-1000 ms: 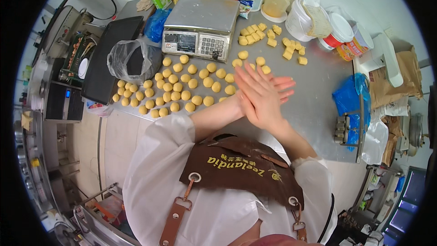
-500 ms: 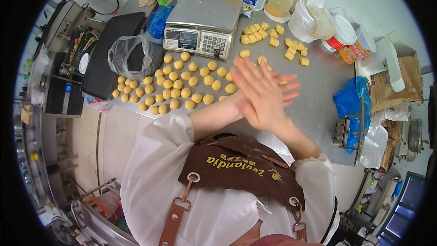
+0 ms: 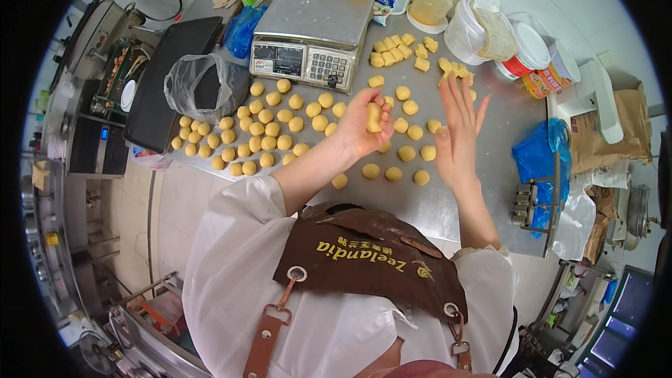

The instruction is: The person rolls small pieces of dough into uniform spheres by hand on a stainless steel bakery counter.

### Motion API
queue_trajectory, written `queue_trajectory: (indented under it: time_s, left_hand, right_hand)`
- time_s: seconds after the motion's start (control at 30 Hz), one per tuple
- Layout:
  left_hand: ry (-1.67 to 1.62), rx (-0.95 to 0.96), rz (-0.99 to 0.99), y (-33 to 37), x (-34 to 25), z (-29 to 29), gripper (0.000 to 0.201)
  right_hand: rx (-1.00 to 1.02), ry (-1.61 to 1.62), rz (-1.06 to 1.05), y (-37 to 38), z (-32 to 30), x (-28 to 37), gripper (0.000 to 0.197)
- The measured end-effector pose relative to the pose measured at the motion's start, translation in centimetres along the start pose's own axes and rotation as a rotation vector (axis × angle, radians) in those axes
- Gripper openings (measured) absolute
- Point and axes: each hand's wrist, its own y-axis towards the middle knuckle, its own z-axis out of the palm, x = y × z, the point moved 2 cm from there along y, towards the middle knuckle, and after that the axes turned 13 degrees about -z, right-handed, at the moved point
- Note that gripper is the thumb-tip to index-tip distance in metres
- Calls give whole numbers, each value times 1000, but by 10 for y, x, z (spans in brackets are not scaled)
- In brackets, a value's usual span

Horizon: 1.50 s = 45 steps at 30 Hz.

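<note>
Viewed from left to right, a black tray [image 3: 148, 101] lies beside a clear bag [image 3: 183, 91] on the table [image 3: 505, 168]. Dough balls [image 3: 269, 143] lie in loose rows before the scale [image 3: 315, 17]. The left hand [image 3: 360, 128] is raised above the table, its fingers curled around a dough piece [image 3: 374, 119]. Cut pieces [image 3: 389, 58] lie grouped beyond. More balls lie between the hands. The right hand [image 3: 458, 143] is held apart, fingers extended, with nothing visible in its grasp. A blue bag [image 3: 533, 150] sits at the right edge.
</note>
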Motion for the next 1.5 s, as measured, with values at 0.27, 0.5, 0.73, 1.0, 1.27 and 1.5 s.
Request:
queue_trajectory:
  time_s: [0.27,0.5,0.73,1.0,1.27,1.5]
  left_hand:
    - [110,-132,-44,-3,16,30,23]
    - [307,51,-114,49,-28,-56,37]
    - [957,-127,361,143,-24,6,41]
    - [1550,-403,894,179,-23,-28,39]
    - [1248,-345,526,114,-6,-48,29]
    - [969,-225,431,84,-1,-67,30]
  right_hand:
    - [-2,39,126,-32,4,-17,54]
    - [-90,217,547,-114,8,-33,46]
    - [-152,322,731,-147,12,-43,46]
    - [-185,275,704,-123,25,-97,45]
    - [150,-114,1000,-68,121,-261,66]
    - [-64,-334,1068,-85,190,-295,63]
